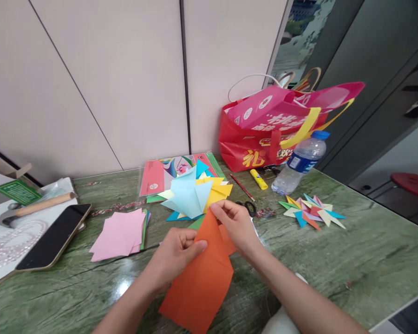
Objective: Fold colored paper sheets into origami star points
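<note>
A partly folded sheet of orange paper is held up above the table between both hands. My left hand pinches its left edge, thumb on the front face. At the pointed top corner, my right hand grips the paper between thumb and fingers. A folded flap sticks out on the right, under the right hand. Just behind lie folded pieces in light blue and yellow, with some green paper partly hidden by the orange sheet. Black-handled scissors lie beyond my right hand, mostly hidden.
Pink paper squares are stacked left, near a phone, hammer and beads. A paper star, plastic bottle, glue stick, pencil and red bag stand or lie to the right and back.
</note>
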`<state>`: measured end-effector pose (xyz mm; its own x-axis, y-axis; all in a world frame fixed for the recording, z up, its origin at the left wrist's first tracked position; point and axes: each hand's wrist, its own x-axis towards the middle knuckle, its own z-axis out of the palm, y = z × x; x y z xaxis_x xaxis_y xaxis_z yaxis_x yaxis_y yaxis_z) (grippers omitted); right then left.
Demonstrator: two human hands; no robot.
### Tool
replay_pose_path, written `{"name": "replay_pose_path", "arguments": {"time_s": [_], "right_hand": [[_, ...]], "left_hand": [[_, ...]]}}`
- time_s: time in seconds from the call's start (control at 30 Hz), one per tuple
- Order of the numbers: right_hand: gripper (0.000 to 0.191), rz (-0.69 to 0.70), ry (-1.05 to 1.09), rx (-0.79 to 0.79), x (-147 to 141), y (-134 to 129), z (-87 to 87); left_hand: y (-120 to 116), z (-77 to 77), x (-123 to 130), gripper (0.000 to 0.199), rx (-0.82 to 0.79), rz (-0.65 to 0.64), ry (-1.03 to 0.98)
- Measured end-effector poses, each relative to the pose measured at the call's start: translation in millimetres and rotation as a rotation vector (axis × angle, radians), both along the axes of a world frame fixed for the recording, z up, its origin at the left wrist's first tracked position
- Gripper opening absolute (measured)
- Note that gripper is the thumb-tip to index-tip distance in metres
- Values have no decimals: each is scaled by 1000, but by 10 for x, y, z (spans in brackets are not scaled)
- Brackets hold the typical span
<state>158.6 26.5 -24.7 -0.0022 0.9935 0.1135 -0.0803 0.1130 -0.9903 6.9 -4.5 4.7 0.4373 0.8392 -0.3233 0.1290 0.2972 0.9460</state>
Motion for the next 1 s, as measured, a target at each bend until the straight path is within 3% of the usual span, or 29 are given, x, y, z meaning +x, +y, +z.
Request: {"name": "replay_pose_path", "arguments": {"time_s": [0.23, 0.5, 0.7, 0.87, 1.0], "right_hand": [[29, -152, -187, 108, -24, -42, -20], [28, 87, -23, 12, -26, 16, -8], [20, 161, -2, -56, -5, 14, -24], [15, 325, -84, -49, -38, -34, -15], [9, 370, -128, -90, -60, -62, -12]], "left_hand": [[-17, 31, 28, 39, 56, 13, 67], [39, 6, -29, 35, 54, 154, -3], [62, 94, -72, 38, 31, 49, -125], [83, 88, -97, 22, 269, 214, 70], [94, 29, -92, 22, 287, 255, 192]]}}
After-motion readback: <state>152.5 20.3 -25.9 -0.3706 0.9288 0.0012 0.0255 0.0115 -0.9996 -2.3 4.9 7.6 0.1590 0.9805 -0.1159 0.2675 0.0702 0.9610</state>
